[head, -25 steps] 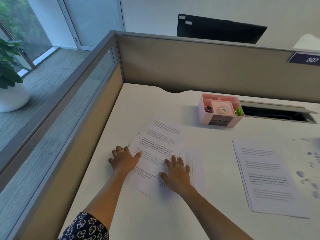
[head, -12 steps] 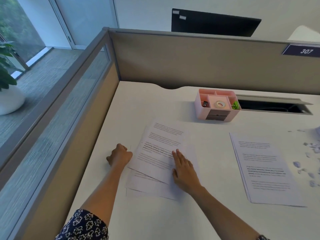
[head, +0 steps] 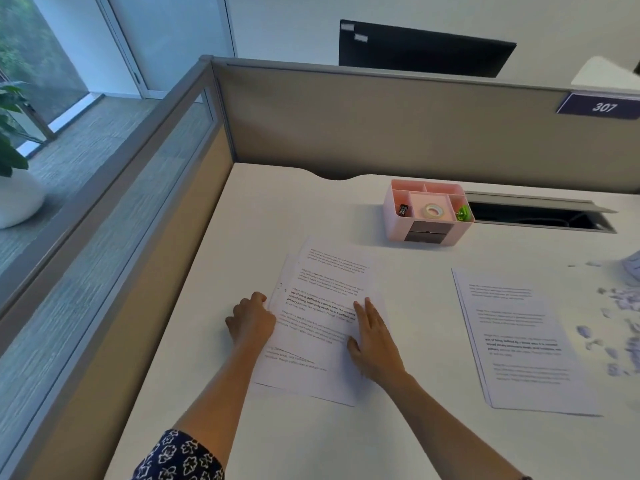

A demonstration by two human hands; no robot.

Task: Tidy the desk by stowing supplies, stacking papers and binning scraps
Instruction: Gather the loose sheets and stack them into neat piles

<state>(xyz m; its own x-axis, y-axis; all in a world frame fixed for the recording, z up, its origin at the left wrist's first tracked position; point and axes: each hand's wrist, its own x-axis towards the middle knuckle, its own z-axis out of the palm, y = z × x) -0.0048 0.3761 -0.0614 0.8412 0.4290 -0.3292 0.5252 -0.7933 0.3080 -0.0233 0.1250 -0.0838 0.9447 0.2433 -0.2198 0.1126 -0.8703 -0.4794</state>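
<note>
Now my left grip [head: 251, 322] sits curled against the left edge of the sheets [head: 322, 296], touching them; can't tell if it pinches any. My right grip [head: 375, 344] lies flat, fingers straight, pressing their right side. The sheets are fanned unevenly on the surface [head: 398, 427]. A second stack [head: 519, 341] lies well apart to the right, scraps [head: 620, 306] beyond it. Pink organizer [head: 427, 226] behind, tape [head: 433, 212] in its middle compartment

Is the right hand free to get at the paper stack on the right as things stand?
Probably yes. The right hand lies flat on the loose sheets, gripping nothing, and only bare desk lies between it and the right stack. The scraps sit beyond the stack, out of the way.
</note>
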